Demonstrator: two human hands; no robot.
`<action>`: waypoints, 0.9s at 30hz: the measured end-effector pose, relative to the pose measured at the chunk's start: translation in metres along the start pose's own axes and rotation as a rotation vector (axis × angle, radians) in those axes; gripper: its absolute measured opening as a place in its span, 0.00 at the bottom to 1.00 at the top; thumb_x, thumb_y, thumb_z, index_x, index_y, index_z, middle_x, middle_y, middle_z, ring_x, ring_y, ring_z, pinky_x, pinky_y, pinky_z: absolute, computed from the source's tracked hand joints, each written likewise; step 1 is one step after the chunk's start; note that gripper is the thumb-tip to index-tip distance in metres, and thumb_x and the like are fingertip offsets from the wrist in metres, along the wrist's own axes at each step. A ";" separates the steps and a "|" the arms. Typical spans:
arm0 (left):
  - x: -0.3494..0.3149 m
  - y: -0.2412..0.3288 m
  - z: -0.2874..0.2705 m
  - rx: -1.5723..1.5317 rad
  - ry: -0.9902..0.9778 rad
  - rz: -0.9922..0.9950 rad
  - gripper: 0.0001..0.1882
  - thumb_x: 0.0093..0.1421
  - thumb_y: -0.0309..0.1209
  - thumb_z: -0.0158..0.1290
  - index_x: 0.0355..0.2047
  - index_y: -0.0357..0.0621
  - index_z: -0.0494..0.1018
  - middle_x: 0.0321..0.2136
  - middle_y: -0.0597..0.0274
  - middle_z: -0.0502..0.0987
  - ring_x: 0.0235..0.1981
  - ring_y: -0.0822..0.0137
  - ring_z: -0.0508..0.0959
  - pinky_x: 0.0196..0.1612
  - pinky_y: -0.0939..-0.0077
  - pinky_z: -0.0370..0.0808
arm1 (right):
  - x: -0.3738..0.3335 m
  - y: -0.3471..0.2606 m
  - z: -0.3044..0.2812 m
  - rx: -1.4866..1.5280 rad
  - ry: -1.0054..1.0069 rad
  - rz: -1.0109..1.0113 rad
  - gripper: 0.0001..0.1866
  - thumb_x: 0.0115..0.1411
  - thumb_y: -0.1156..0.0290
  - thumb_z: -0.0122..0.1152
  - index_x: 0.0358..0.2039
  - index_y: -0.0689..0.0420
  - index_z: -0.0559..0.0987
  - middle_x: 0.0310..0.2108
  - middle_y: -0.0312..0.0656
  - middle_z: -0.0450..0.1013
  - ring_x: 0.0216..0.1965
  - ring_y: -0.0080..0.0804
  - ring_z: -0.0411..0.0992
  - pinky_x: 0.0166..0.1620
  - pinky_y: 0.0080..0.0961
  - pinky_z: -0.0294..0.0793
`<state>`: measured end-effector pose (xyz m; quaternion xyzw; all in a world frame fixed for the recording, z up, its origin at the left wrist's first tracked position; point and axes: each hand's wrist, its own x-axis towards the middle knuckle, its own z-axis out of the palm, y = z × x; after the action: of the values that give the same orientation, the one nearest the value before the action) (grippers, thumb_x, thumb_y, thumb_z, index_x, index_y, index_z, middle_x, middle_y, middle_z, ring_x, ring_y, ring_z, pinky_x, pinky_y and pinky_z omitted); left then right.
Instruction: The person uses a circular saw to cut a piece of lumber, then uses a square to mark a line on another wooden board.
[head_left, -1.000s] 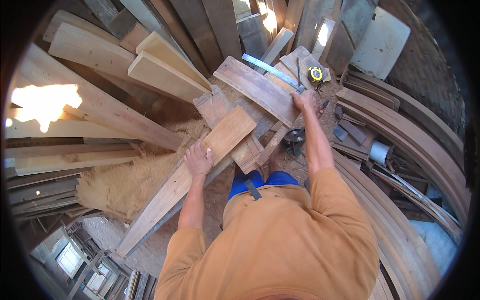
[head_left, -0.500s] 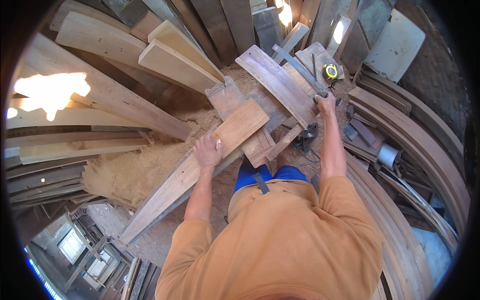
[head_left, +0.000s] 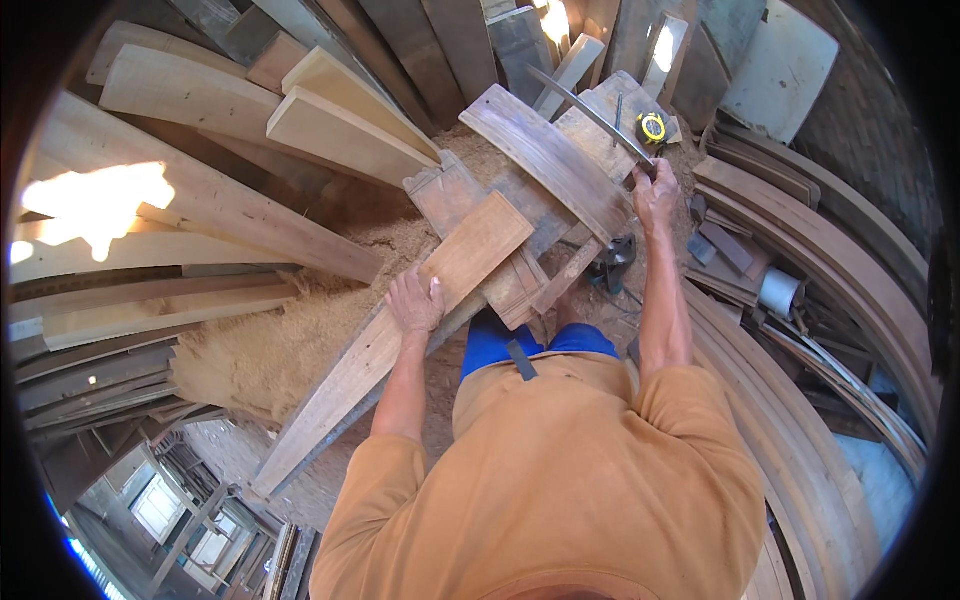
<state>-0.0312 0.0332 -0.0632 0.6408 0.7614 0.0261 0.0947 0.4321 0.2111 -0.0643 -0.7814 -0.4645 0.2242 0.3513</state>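
Observation:
My left hand (head_left: 415, 302) lies on a long wooden board (head_left: 470, 255), fingers stretched over its face. That board slants from the lower left up to the middle, across rough wooden blocks (head_left: 445, 190). My right hand (head_left: 655, 190) is closed around the near end of a long, thin metal blade (head_left: 585, 107), perhaps a try square; my fingers hide its grip end. The blade points up and left, raised above the bench. Below it rests a wide, weathered plank (head_left: 545, 165). A yellow and black tape measure (head_left: 651, 128) and a thin dark rod (head_left: 617, 112) lie just beyond my right hand.
Sawdust (head_left: 265, 355) is heaped to the left. Leaning boards (head_left: 340, 135) crowd the far left, and long planks (head_left: 820, 240) are stacked at the right. A dark power tool (head_left: 612, 262) sits beside my legs. A white panel (head_left: 780, 75) leans at the far right.
My right hand has lifted the metal blade and turned it from flat to nearly edge-on. My left hand stays on the board.

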 end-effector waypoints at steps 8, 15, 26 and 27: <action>0.004 0.000 -0.002 -0.002 -0.007 0.040 0.30 0.64 0.45 0.55 0.62 0.44 0.71 0.51 0.48 0.76 0.56 0.46 0.72 0.58 0.46 0.66 | -0.110 -0.037 0.042 0.743 -0.251 0.264 0.06 0.64 0.72 0.68 0.39 0.57 0.81 0.29 0.29 0.76 0.28 0.16 0.70 0.32 0.19 0.72; 0.001 0.003 -0.004 0.007 -0.080 0.038 0.31 0.64 0.43 0.53 0.64 0.42 0.68 0.53 0.44 0.74 0.56 0.42 0.71 0.58 0.43 0.65 | -0.196 -0.044 0.100 0.716 -0.315 0.619 0.06 0.65 0.72 0.67 0.41 0.57 0.81 0.28 0.28 0.76 0.28 0.16 0.74 0.34 0.19 0.78; 0.001 0.002 -0.001 -0.019 -0.057 0.078 0.31 0.63 0.41 0.52 0.64 0.41 0.67 0.54 0.43 0.72 0.57 0.41 0.70 0.58 0.42 0.64 | -0.199 -0.024 0.119 0.685 -0.340 0.558 0.07 0.65 0.71 0.67 0.41 0.59 0.81 0.28 0.30 0.77 0.26 0.17 0.74 0.32 0.18 0.78; 0.002 0.003 -0.002 -0.020 -0.060 0.079 0.31 0.63 0.41 0.52 0.64 0.41 0.67 0.54 0.43 0.72 0.57 0.41 0.69 0.58 0.42 0.64 | -0.198 -0.021 0.120 0.679 -0.355 0.559 0.08 0.65 0.71 0.67 0.42 0.59 0.81 0.28 0.30 0.77 0.26 0.17 0.74 0.32 0.19 0.79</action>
<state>-0.0292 0.0353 -0.0611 0.6698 0.7321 0.0181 0.1229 0.2466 0.0838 -0.1215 -0.6671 -0.1899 0.5793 0.4282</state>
